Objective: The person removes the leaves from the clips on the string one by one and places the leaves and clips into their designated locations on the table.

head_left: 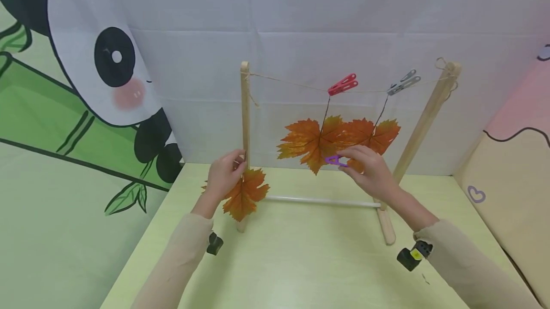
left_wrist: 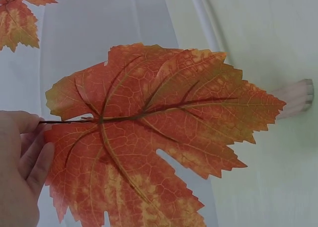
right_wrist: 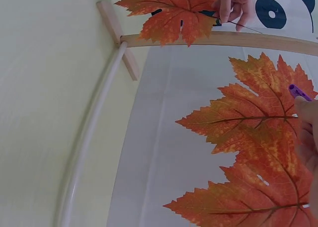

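My left hand (head_left: 225,174) pinches the dark stem of an orange maple leaf (left_wrist: 164,108), which hangs below the fingers by the left wooden post (head_left: 246,113). Between thumb and fingers of my right hand (head_left: 370,168) is a purple clothespin (head_left: 335,160), held in front of two hanging leaves. Those two orange leaves, the nearer one (head_left: 311,142) and another (head_left: 382,134), overlap and hang by their stems from a thin string (head_left: 292,82). A red clothespin (head_left: 342,84) holds one stem and a grey clothespin (head_left: 404,83) the other.
The right wooden post (head_left: 425,122) leans outward, with the string tied at its top. A white rod (head_left: 322,201) joins the two posts low down, above the pale yellow table (head_left: 301,256). Behind stands a white cloth backdrop (head_left: 193,60) with a printed panda.
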`<state>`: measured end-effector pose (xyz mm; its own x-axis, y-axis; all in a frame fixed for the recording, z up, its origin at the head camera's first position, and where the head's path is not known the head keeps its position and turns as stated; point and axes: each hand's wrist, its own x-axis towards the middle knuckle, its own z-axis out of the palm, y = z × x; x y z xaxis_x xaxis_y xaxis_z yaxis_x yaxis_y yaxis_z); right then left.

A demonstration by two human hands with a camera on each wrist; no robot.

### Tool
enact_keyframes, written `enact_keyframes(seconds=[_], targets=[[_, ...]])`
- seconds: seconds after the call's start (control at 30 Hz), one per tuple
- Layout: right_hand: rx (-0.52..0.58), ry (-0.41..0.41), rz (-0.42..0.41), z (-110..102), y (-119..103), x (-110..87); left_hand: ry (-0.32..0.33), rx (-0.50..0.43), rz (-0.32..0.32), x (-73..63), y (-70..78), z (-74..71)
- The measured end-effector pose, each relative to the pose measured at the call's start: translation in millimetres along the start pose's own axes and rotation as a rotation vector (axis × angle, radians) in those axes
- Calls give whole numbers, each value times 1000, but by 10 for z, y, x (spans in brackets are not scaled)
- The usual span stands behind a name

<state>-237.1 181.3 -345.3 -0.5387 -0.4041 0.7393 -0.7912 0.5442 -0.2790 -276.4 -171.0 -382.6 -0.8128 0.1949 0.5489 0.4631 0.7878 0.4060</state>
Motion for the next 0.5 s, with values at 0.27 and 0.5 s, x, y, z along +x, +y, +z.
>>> enact_keyframes(seconds=[0.27,0.5], targets=[[4,12,15,13,73,-195,-133,-86,-104,-148,-127,-57],[21,-13,91,20,139,-409,-226,-177,-186,-257,-223,-122]])
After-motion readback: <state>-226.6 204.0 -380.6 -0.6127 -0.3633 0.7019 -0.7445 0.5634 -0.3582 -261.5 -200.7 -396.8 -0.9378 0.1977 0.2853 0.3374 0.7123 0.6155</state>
